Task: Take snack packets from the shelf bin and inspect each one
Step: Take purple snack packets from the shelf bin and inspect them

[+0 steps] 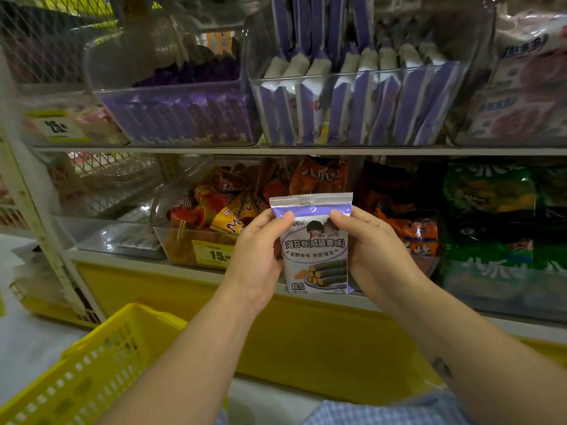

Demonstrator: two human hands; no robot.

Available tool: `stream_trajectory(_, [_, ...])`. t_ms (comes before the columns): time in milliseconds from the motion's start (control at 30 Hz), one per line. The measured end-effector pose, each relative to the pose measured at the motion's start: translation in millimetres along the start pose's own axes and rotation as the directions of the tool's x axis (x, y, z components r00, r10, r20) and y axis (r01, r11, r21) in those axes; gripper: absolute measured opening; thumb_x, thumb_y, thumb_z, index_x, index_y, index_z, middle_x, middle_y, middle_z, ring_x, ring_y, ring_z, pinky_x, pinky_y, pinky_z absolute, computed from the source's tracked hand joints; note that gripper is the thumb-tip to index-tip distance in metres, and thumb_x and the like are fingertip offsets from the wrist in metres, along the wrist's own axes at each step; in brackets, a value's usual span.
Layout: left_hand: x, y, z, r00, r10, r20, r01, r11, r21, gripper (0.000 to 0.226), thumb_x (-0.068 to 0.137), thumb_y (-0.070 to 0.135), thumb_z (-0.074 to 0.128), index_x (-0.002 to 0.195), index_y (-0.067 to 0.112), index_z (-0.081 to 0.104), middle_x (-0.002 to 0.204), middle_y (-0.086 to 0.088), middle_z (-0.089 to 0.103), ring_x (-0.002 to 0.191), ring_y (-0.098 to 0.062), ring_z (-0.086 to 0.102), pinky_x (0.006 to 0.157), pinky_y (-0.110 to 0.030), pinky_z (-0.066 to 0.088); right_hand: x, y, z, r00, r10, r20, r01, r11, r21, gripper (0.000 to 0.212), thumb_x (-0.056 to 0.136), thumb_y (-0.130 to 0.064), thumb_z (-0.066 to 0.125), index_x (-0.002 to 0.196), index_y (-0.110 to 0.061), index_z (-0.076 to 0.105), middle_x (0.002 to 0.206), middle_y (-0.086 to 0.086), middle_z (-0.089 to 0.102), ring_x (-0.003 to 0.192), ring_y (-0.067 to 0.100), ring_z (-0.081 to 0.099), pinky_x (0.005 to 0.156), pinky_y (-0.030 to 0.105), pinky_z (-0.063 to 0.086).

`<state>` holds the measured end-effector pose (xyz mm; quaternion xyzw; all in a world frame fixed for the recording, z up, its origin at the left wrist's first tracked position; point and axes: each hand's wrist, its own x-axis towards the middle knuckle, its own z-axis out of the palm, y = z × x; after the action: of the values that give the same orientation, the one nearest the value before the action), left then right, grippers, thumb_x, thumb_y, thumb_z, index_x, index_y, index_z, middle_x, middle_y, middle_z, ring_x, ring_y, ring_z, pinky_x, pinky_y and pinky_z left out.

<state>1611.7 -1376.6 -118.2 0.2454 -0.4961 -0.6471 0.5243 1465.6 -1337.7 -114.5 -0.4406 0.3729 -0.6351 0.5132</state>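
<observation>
1. Bin (352, 72) sits on the upper shelf (184, 149), up and behind.
2. Packet (316, 250) stands upright before me, long axis vertical, front facing me.
3. Left hand (257, 259) and right hand (374, 250) pinch its side edges, equally near.

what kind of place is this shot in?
Most likely a shop's snack aisle: clear shelf bins packed with identical packets, yellow price tags on bin fronts, and a yellow shopping basket beside the person, whose left hand and right hand hold a snack packet.
</observation>
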Motion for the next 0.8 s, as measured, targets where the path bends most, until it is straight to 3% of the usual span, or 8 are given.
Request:
stream_trajectory(167, [-0.6, -0.7, -1.8, 1.000, 0.007, 0.012, -0.008, 0.995, 0.101, 0.023, 0.096, 0.025, 0.051, 0.102, 0.017, 0.072, 0.092, -0.005, 0.075, 0.080, -0.015, 0.070, 0.066, -0.031, 0.056, 0.3, -2.1, -1.9, 0.997, 0.056, -0.044, -0.055, 0.998, 0.027, 0.032, 0.098, -0.026, 0.047, 0.115, -0.008, 0.068, 0.109, 0.016, 0.072, 0.101, 0.031, 0.070, 0.092, 0.051, 0.052])
stream_trajectory(333, [-1.0, -3.3, -1.4, 0.996, 0.088, 0.015, -0.090, 0.988, 0.124, 0.021, 0.092, 0.029, 0.055, 0.100, 0.028, 0.075, 0.095, -0.007, 0.076, 0.085, -0.020, 0.072, 0.066, -0.036, 0.059, 2.9, 0.4, -3.9, 0.999, 0.024, -0.036, -0.024, 1.000, 0.012, 0.034, 0.099, -0.030, 0.046, 0.111, -0.008, 0.070, 0.105, 0.016, 0.073, 0.097, 0.030, 0.071, 0.079, 0.042, 0.059])
stream_trajectory(467, [1.4, -1.5, -3.3, 0.997, 0.058, -0.044, -0.054, 0.995, 0.078, 0.019, 0.084, 0.030, 0.060, 0.090, 0.024, 0.077, 0.094, -0.012, 0.076, 0.085, -0.024, 0.073, 0.068, -0.036, 0.060, 4.9, -1.3, -11.9, 0.996, 0.084, 0.026, -0.075, 0.971, -0.229, 0.036, 0.096, -0.047, 0.048, 0.106, -0.021, 0.071, 0.104, 0.008, 0.075, 0.097, 0.026, 0.071, 0.085, 0.044, 0.055])
stream_trajectory(533, [2.3, 0.6, -5.5, 0.997, 0.014, -0.081, -0.012, 0.999, 0.032, 0.019, 0.085, 0.028, 0.060, 0.089, 0.017, 0.075, 0.093, -0.014, 0.075, 0.082, -0.024, 0.073, 0.065, -0.035, 0.060, 0.5, -5.1, -17.5, 0.953, 0.265, 0.145, -0.206, 0.922, -0.328, 0.044, 0.085, -0.053, 0.060, 0.111, -0.019, 0.068, 0.109, 0.008, 0.073, 0.102, 0.026, 0.070, 0.086, 0.041, 0.056])
stream_trajectory(600, [2.7, 2.3, -7.9, 0.993, -0.044, -0.106, 0.045, 0.999, 0.001, 0.022, 0.082, 0.030, 0.062, 0.093, 0.013, 0.072, 0.093, -0.015, 0.075, 0.079, -0.024, 0.073, 0.063, -0.037, 0.061, -3.8, -7.5, -23.1, 0.873, 0.425, 0.239, -0.346, 0.886, -0.309, 0.051, 0.079, -0.046, 0.068, 0.112, -0.009, 0.067, 0.114, 0.015, 0.071, 0.105, 0.030, 0.068, 0.087, 0.040, 0.057])
stream_trajectory(733, [0.3, 9.8, -15.4, 0.971, -0.238, -0.009, 0.238, 0.970, 0.054, 0.035, 0.077, 0.033, 0.062, 0.106, 0.014, 0.070, 0.105, -0.013, 0.074, 0.089, -0.025, 0.072, 0.083, -0.048, 0.057, -7.6, -11.1, -28.8, 0.843, 0.494, 0.213, -0.453, 0.865, -0.216, 0.040, 0.085, -0.036, 0.060, 0.109, -0.005, 0.069, 0.114, 0.019, 0.070, 0.103, 0.030, 0.069, 0.090, 0.045, 0.056])
stream_trajectory(800, [-2.9, 15.7, -20.0, 0.921, -0.368, 0.125, 0.357, 0.928, 0.103, 0.038, 0.081, 0.028, 0.061, 0.117, 0.017, 0.067, 0.114, -0.013, 0.072, 0.094, -0.025, 0.071, 0.082, -0.046, 0.059, -6.7, -13.5, -31.3, 0.838, 0.514, 0.180, -0.497, 0.857, -0.134, 0.041, 0.093, -0.036, 0.050, 0.117, -0.005, 0.063, 0.115, 0.019, 0.069, 0.103, 0.030, 0.069, 0.086, 0.045, 0.058])
